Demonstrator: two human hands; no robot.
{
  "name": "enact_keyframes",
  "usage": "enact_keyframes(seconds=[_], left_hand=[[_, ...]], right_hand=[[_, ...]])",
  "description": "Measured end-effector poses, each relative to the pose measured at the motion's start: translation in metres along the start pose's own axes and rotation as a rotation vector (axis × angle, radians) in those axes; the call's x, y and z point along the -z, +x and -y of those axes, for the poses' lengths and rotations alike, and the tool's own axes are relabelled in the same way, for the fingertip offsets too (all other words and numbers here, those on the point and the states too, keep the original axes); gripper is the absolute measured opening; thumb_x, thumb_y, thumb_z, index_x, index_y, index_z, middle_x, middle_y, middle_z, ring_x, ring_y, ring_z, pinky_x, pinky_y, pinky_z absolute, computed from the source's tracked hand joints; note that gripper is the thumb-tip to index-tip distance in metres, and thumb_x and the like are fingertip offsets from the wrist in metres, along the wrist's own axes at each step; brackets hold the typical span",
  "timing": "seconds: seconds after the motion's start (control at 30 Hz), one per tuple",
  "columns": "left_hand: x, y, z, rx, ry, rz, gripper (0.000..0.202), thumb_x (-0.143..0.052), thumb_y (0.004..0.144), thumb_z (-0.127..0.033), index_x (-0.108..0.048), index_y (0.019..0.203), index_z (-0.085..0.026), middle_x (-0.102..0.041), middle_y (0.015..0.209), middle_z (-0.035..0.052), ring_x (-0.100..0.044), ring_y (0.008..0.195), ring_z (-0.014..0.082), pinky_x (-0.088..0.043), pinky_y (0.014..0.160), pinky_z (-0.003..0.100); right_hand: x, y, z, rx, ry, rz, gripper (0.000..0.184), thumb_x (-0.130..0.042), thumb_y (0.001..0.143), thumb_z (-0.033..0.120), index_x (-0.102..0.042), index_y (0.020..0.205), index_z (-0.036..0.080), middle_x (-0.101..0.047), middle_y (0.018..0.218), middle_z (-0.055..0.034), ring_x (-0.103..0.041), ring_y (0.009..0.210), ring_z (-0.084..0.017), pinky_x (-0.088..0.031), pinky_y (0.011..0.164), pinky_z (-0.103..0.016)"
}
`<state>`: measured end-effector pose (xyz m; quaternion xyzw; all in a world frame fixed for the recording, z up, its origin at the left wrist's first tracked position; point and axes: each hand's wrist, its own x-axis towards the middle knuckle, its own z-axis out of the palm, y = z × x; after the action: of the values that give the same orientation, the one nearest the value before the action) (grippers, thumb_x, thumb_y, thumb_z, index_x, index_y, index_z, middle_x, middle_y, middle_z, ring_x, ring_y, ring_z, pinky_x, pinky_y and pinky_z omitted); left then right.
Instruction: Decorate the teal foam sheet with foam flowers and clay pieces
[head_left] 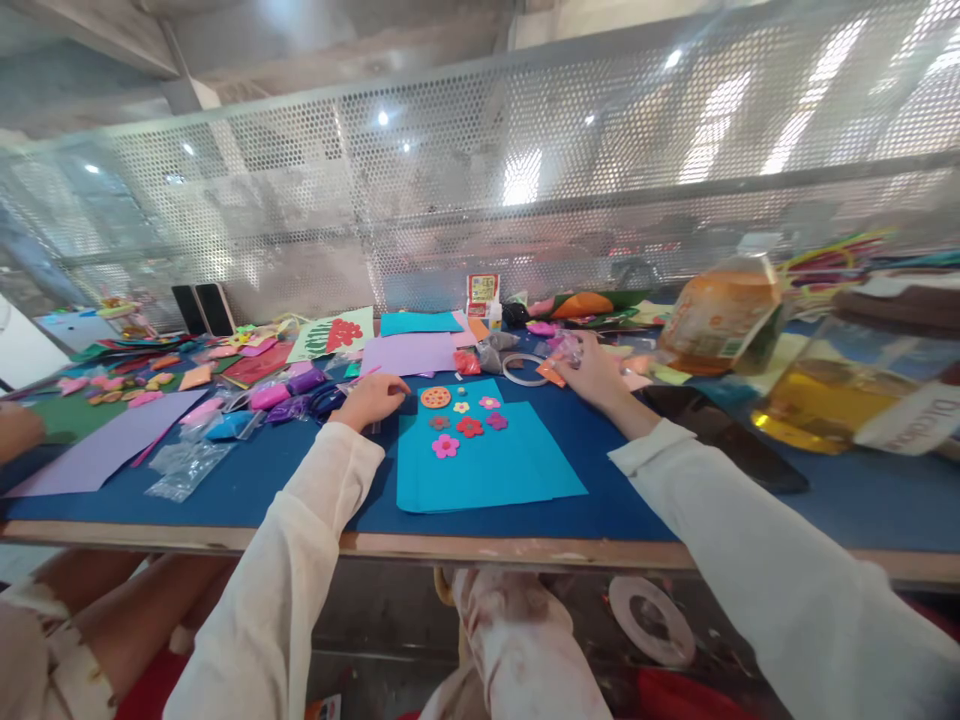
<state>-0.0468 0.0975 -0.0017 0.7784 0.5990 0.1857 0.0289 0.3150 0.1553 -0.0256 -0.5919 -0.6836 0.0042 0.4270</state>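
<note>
1. Left hand (373, 398): rests knuckles-up on the blue felt-covered surface (300, 470), fingers curled loosely inward. It touches the upper left corner of the turquoise paper sheet (487, 460); whether it pinches anything cannot be told. Just to its left lie small purple and pink packets (289, 392) and a clear plastic bag (187, 465).
2. Turquoise paper sheet: lies flat between the two hands, its long axis running from the near edge of the surface away from the person. On its far end sit an orange round foam disc (436, 397) and several small pink, red and purple foam flowers (469, 427), closer to the left hand than to the right.
3. Right hand (592, 370): reaches beyond the sheet's far right corner, palm down, fingers bent into a cluster of small scraps and clear wrapping (564, 347). Its grip is hidden. A clear tape ring (525, 369) lies just left of it.
4. Further right: a tilted bottle of yellow liquid (847, 395), near the right forearm.
</note>
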Motion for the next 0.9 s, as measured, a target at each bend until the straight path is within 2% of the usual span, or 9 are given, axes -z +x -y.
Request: enact_keyframes(seconds=[0.1,0.2,0.27,0.37,0.53,0.73,0.9], left_hand=[[-0.0002,0.0001,0.0005,-0.007,-0.002,-0.007,0.028,-0.049,0.070,-0.020,-0.070,0.088,-0.020,-0.065,0.071,0.0014,-0.058,0.067,0.0144,-0.042,0.067,0.023],[-0.0007,0.0002,0.0018,-0.007,0.005,-0.005,0.027,-0.049,0.070,-0.021,-0.070,0.088,-0.020,-0.065,0.069,0.0012,-0.058,0.066,0.0145,-0.042,0.065,0.023],[-0.0009,0.0001,0.0024,-0.003,0.017,-0.004,0.027,-0.049,0.071,-0.021,-0.070,0.088,-0.021,-0.065,0.068,0.0011,-0.058,0.066,0.0145,-0.042,0.064,0.023],[-0.0008,-0.0002,0.0022,-0.003,0.019,-0.003,0.027,-0.049,0.071,-0.021,-0.069,0.089,-0.021,-0.065,0.068,0.0011,-0.059,0.067,0.0142,-0.042,0.064,0.022],[-0.0002,-0.0007,-0.0003,-0.001,0.011,-0.002,0.027,-0.049,0.071,-0.021,-0.069,0.089,-0.021,-0.066,0.071,0.0015,-0.059,0.068,0.0149,-0.043,0.066,0.023],[0.0009,-0.0019,-0.0026,-0.007,0.021,-0.005,0.027,-0.049,0.072,-0.020,-0.069,0.089,-0.020,-0.066,0.071,0.0020,-0.060,0.071,0.0155,-0.044,0.068,0.024],[0.0012,-0.0017,-0.0024,-0.004,0.008,0.002,0.027,-0.050,0.072,-0.020,-0.070,0.090,-0.019,-0.066,0.070,0.0023,-0.059,0.070,0.0158,-0.044,0.070,0.024]], right_hand=[[-0.0022,0.0012,-0.0077,0.010,0.058,0.054,0.077,-0.059,0.068,0.037,-0.030,0.134,0.012,-0.059,0.109,-0.0171,-0.058,0.096,-0.031,-0.046,0.077,-0.043],[0.0000,0.0010,-0.0076,0.088,0.144,0.113,0.079,-0.058,0.069,0.031,-0.023,0.139,0.016,-0.064,0.102,-0.0115,-0.061,0.090,-0.027,-0.047,0.078,-0.042],[0.0019,0.0005,-0.0054,0.108,0.152,0.139,0.076,-0.057,0.069,0.029,-0.027,0.138,0.017,-0.067,0.093,-0.0087,-0.062,0.087,-0.026,-0.047,0.077,-0.042],[0.0027,0.0006,-0.0034,0.106,0.091,0.144,0.065,-0.057,0.069,0.030,-0.040,0.130,0.015,-0.069,0.085,-0.0084,-0.061,0.090,-0.028,-0.047,0.077,-0.043],[0.0004,0.0023,-0.0056,0.136,-0.029,0.089,0.044,-0.055,0.070,0.026,-0.057,0.112,0.015,-0.067,0.096,-0.0115,-0.062,0.088,-0.027,-0.048,0.075,-0.041],[0.0014,0.0021,-0.0068,0.139,-0.112,0.059,0.040,-0.051,0.071,0.024,-0.060,0.109,0.016,-0.068,0.090,-0.0105,-0.062,0.081,-0.025,-0.048,0.070,-0.037],[0.0013,0.0027,-0.0090,0.119,-0.150,0.050,0.039,-0.054,0.070,0.032,-0.063,0.105,0.015,-0.067,0.088,-0.0119,-0.061,0.078,-0.026,-0.047,0.068,-0.037]])
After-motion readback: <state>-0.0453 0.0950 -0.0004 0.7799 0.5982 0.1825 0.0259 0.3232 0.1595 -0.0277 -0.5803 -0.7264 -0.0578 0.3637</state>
